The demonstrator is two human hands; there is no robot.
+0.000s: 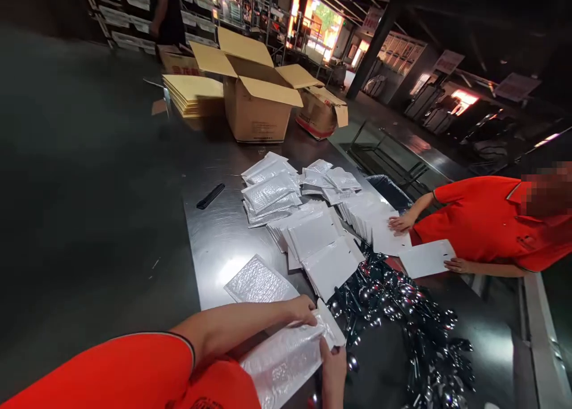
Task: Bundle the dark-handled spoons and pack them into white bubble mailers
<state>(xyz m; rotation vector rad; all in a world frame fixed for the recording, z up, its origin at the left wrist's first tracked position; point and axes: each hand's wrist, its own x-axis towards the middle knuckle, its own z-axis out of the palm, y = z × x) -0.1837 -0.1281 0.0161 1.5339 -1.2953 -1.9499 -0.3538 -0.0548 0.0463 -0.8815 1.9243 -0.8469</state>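
Standing by the long steel worktop (214, 242), I see the person's left hand (302, 309) closed over the top edge of a white bubble mailer (286, 352), fingers curled down on it, while the right hand (331, 355) comes up from below and pinches the mailer's flap end between thumb and fingers. Held at both sides like that, the mailer's mouth looks kept taut and turned toward the heap of shiny black wrapped pieces (402, 314) just beside it, which seems a sensible way to have the opening close to what lies there. The mailer sits at the near edge of the worktop, partly over the person's red sleeve (134, 367). One more flat bubble mailer (260, 282) lies just beyond the left hand, within easy reach. Further along, loose stacks of white mailers (313, 236) fan out across the middle, probably spread so that each can be lifted singly. Across the heap a co-worker in red (487, 224) rests one hand flat on a stack and the other on a single white envelope (426, 258). A dark flat object (210, 196) lies alone to the left. At the far end stand an open cardboard box (257, 93) and a pile of flattened yellow card (194, 94), kept well apart from the near end.
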